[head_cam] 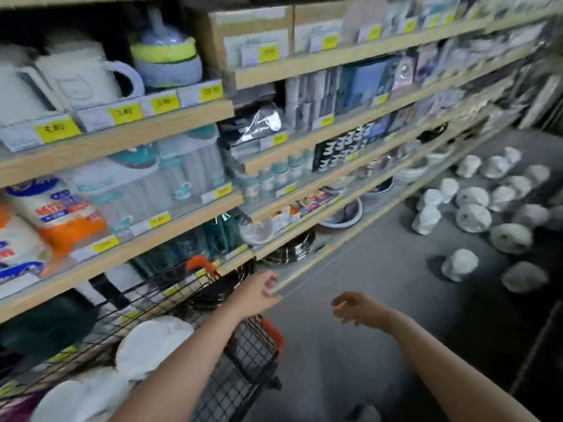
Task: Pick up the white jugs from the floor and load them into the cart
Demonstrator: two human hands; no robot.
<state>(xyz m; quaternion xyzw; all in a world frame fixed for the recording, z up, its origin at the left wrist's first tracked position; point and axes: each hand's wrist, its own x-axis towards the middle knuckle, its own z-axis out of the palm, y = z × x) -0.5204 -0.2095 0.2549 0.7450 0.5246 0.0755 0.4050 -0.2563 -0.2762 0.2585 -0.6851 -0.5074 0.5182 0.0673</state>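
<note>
The shelving [170, 129] filled the left and top of the view, wooden-edged tiers packed with mugs, bottles, boxes and bowls, yellow price tags along every lip. Below it ran the grey floor [365, 345], and there, well off to the right, lay the white jugs [475, 208], a loose scatter of them, some upright, some tipped over, all blurred. Down at lower left stood the black wire cart [253, 357] with its orange corner pieces, and a few white pieces [152, 342] already sat inside it. The left hand [259, 295] hung above the cart's far corner, fingers loosely curled, gripping nothing. The right hand [353, 307] hovered over bare floor, fingers relaxed and slightly bent, also carrying nothing.
</note>
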